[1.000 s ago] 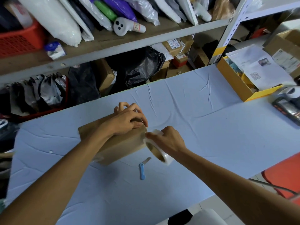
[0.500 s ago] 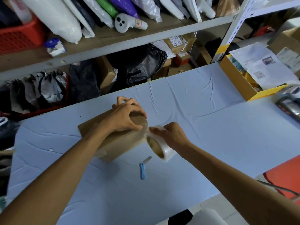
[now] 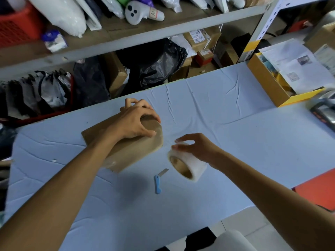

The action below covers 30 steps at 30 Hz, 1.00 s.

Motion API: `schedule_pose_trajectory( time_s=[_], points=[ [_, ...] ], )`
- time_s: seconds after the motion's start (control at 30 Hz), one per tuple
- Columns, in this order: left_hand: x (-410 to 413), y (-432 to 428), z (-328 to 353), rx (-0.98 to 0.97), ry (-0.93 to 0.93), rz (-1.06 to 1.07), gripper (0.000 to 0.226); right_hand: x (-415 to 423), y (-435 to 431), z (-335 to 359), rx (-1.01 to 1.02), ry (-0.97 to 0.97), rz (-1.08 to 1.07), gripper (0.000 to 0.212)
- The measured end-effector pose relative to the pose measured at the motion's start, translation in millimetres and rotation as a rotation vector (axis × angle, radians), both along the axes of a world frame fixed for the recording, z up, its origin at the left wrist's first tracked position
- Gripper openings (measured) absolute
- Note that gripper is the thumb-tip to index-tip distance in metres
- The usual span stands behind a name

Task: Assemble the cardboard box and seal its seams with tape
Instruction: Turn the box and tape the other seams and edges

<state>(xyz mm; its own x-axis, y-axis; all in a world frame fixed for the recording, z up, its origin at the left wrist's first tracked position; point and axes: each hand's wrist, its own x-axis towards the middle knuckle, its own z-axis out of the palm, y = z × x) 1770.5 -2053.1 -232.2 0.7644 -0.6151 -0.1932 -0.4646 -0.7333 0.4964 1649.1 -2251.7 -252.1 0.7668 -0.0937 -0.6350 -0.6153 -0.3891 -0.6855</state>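
Nearest on the blue tabletop (image 3: pixel 226 178), a small blue-handled knife (image 3: pixel 157 183) is seen lying with its blade out, pointed toward 1 o'clock. Just beside it, at its 2 o'clock, a roll of clear tape (image 3: pixel 188 164) is held from above by the right hand (image 3: pixel 199 148), whose fingers (image 3: pixel 178 146) are curled over the roll's upper edge; the roll is tilted, with its brown core turned toward 7 o'clock. Whether the roll touches the tabletop, and whether a strip of tape joins it to the box, cannot be told because of blur. The cardboard box (image 3: pixel 130 156) lies at 9 o'clock of the roll, near but apart from it, closed and set slantwise on the tabletop. Its right end is gripped by the left hand (image 3: pixel 134 124), the fingers (image 3: pixel 152 115) curled over the far edge and the thumb laid on the top. Farther off, at 2 o'clock, an open yellow box (image 3: pixel 266 82) topped with printed papers (image 3: pixel 293 66) is seen on the tabletop. Beyond the far edge, a black bag (image 3: pixel 159 62) is stowed under a shelf (image 3: pixel 112 36), on which a white controller (image 3: pixel 137 12) and a red basket (image 3: pixel 14 28) are kept.
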Motion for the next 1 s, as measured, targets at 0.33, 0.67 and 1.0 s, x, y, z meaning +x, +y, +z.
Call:
schedule_pose_trajectory(
  time_s=[0.33, 0.67, 1.0],
  points=[
    [0.8, 0.0, 2.1, 0.049, 0.047, -0.02, 0.027, -5.8, -9.3, 9.6, 0.169, 0.04, 0.015, 0.022],
    [-4.0, -4.4, 4.6, 0.11, 0.083, -0.07, 0.024, -16.2, -9.7, 5.4, 0.274, 0.023, -0.098, 0.02],
    [-6.0, -6.3, -2.8, 0.117, 0.046, -0.074, 0.022, -13.7, -2.7, -0.9, 0.16, 0.057, -0.076, 0.02]
  ],
)
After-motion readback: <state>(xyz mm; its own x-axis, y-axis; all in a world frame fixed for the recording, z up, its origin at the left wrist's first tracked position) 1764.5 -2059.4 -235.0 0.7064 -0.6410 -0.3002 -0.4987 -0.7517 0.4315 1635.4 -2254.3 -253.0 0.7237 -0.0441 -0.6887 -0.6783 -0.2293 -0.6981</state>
